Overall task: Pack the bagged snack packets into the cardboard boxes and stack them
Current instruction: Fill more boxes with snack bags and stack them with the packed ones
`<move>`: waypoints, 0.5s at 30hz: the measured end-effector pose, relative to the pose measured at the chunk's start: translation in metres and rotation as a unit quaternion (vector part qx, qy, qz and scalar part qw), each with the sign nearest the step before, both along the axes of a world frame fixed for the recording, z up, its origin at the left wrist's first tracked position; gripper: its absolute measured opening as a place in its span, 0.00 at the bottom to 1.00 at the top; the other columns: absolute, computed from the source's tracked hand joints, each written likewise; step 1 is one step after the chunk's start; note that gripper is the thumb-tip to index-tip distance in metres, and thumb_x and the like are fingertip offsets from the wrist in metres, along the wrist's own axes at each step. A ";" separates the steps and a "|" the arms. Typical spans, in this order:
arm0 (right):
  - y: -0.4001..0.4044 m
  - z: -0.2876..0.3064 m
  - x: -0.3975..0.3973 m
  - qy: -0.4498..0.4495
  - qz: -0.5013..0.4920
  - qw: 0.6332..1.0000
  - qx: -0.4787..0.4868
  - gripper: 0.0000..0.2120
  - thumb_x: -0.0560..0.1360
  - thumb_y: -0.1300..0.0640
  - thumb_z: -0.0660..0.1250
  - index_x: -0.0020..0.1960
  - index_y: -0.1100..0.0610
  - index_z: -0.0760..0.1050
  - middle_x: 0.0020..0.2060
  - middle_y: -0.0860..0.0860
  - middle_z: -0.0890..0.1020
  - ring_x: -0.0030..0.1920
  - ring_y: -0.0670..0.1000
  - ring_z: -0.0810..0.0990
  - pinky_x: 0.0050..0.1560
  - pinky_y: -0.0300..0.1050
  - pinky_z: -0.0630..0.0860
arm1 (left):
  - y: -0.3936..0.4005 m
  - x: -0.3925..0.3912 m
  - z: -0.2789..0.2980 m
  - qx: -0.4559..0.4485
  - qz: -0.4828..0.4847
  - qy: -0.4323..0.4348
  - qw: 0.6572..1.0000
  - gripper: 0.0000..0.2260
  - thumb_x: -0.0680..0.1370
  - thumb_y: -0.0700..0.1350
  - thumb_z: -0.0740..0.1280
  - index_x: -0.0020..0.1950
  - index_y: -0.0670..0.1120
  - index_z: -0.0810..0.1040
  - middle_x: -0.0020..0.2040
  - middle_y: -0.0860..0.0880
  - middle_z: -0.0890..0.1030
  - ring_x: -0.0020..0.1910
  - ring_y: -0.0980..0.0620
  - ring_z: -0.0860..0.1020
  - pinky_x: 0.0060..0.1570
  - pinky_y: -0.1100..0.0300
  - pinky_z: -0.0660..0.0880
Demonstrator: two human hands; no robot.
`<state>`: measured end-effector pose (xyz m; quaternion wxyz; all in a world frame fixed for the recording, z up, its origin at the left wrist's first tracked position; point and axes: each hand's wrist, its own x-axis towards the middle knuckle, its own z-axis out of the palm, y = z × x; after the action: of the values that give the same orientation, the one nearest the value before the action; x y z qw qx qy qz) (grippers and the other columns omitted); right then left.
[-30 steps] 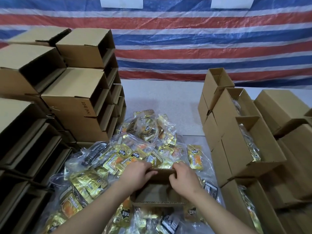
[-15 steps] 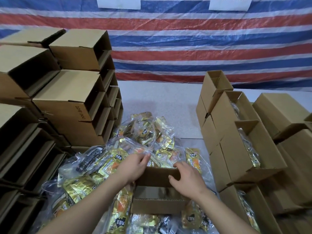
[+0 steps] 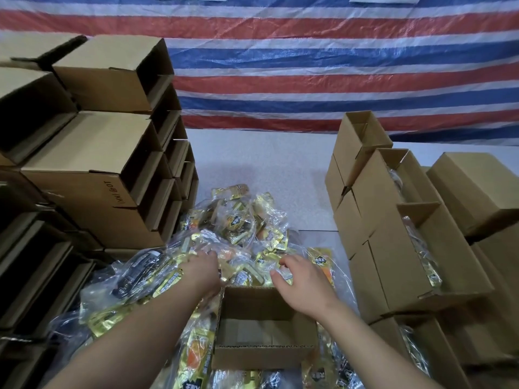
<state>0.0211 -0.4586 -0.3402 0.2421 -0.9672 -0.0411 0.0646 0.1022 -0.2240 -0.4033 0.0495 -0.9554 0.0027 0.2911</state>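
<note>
Reaching past an open box into the snack pile

Flanking both hands are stacks of cardboard boxes (image 3: 92, 175), empties outside the left, filled ones (image 3: 415, 248) outside the right; the open box (image 3: 264, 327) is sitting directly beneath the wrists, long axis running side to side. Just beyond it the bagged snack packets (image 3: 238, 228) are spreading ahead of the fingertips. The left hand (image 3: 202, 269) is pressing into the bags, its grip hidden; the right hand (image 3: 300, 279) is hovering, fingers loosely curled, holding nothing, about equally near.
</note>
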 end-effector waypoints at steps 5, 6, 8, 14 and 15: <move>0.008 -0.002 0.008 0.018 0.000 1.000 0.002 0.21 0.79 0.40 0.58 0.62 0.52 0.76 0.58 0.47 0.78 0.60 0.50 0.75 0.60 0.51 0.73 | 0.002 -0.011 -0.018 0.010 0.004 -0.029 1.000 0.32 0.79 0.45 0.62 0.80 0.43 0.53 0.79 0.41 0.58 0.77 0.38 0.57 0.68 0.35 0.67; 0.009 -0.002 0.009 0.021 0.002 1.000 0.002 0.21 0.79 0.40 0.58 0.62 0.52 0.76 0.58 0.47 0.78 0.60 0.50 0.75 0.61 0.51 0.73 | 0.004 -0.013 -0.020 0.006 0.008 -0.039 0.999 0.33 0.79 0.46 0.63 0.80 0.43 0.51 0.79 0.41 0.56 0.77 0.39 0.56 0.69 0.37 0.66; 0.010 -0.002 0.011 0.025 0.005 1.000 0.008 0.20 0.79 0.40 0.58 0.62 0.52 0.76 0.58 0.47 0.78 0.60 0.50 0.75 0.61 0.50 0.73 | 0.007 -0.016 -0.022 0.000 0.030 -0.047 0.998 0.40 0.77 0.50 0.66 0.81 0.43 0.47 0.81 0.40 0.51 0.79 0.38 0.53 0.72 0.38 0.64; 0.013 0.003 0.014 0.031 0.003 0.999 0.017 0.20 0.79 0.40 0.57 0.60 0.52 0.77 0.56 0.46 0.79 0.58 0.49 0.76 0.58 0.48 0.74 | 0.024 -0.024 -0.024 0.028 0.065 -0.073 0.995 0.55 0.69 0.72 0.67 0.81 0.45 0.41 0.81 0.36 0.47 0.79 0.36 0.50 0.75 0.41 0.58; 0.013 0.003 0.015 0.033 0.002 0.999 0.017 0.20 0.79 0.39 0.57 0.60 0.51 0.77 0.56 0.46 0.79 0.57 0.49 0.76 0.58 0.49 0.74 | 0.025 -0.025 -0.025 0.035 0.059 -0.078 0.995 0.56 0.69 0.73 0.67 0.81 0.45 0.41 0.81 0.36 0.48 0.79 0.36 0.51 0.75 0.41 0.57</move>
<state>0.0357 -0.4453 -0.3369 0.2593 -0.9603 -0.0364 0.0962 0.0774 -0.1990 -0.4281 0.0654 -0.9713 -0.0678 0.2183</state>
